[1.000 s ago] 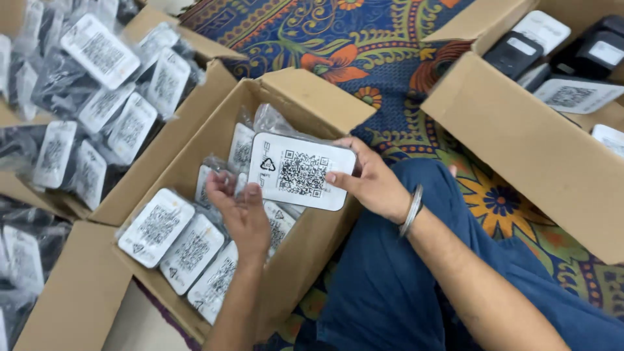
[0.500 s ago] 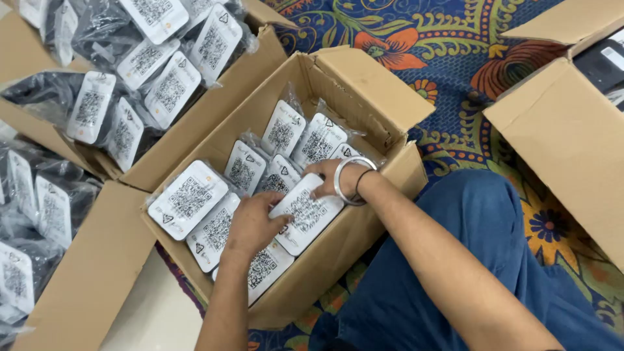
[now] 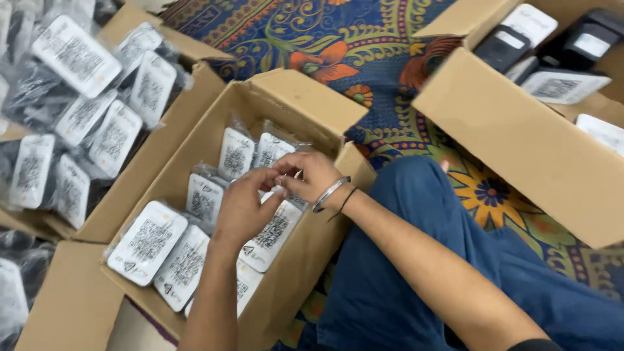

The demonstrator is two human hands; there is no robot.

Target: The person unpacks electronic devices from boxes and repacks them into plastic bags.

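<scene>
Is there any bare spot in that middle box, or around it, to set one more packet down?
The middle box shows bare cardboard along its far-left inner wall, beside the upright packets. The patterned cloth between this box and the right box lies open. Crowded: the near end under both hands, left hand and right hand, and the left box.

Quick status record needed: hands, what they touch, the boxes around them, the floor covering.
left hand: over the middle box, fingers on a white-labelled packet
right hand: fingers meeting the left hand's, above the same packet
middle box: open cardboard, rows of bagged packets inside
left box: open, heaped with similar packets
right box: open, holds black devices
floor cloth: blue, floral pattern
grip: unclear whether either hand clasps the packet
</scene>
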